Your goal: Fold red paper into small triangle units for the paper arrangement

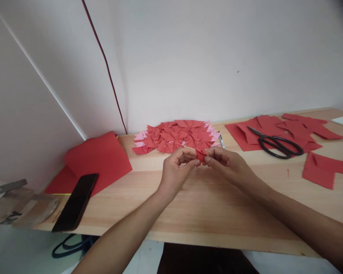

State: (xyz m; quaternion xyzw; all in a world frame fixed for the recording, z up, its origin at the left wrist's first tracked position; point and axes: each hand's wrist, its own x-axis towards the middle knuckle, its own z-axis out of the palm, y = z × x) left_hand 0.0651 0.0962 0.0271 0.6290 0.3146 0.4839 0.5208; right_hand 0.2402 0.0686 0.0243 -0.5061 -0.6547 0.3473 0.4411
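A small folded piece of red paper (200,155) is held between both hands above the middle of the wooden table. My left hand (177,167) pinches its left side between thumb and fingers. From the right, my right hand (227,163) grips the other side with its fingertips. Part of the paper is hidden behind the fingers, so its full shape does not show. Just beyond the hands lies a pile of folded red paper pieces (177,135), with folded pink paper pieces (214,135) showing at its ends.
Black-handled scissors (277,144) rest on red paper pieces (246,133) at the right. A red offcut (320,173) lies nearer. A marker (221,140) is beside the pile. At left are red sheets (100,160), a phone (76,201) and a clear plastic bag (31,205) at the table's edge.
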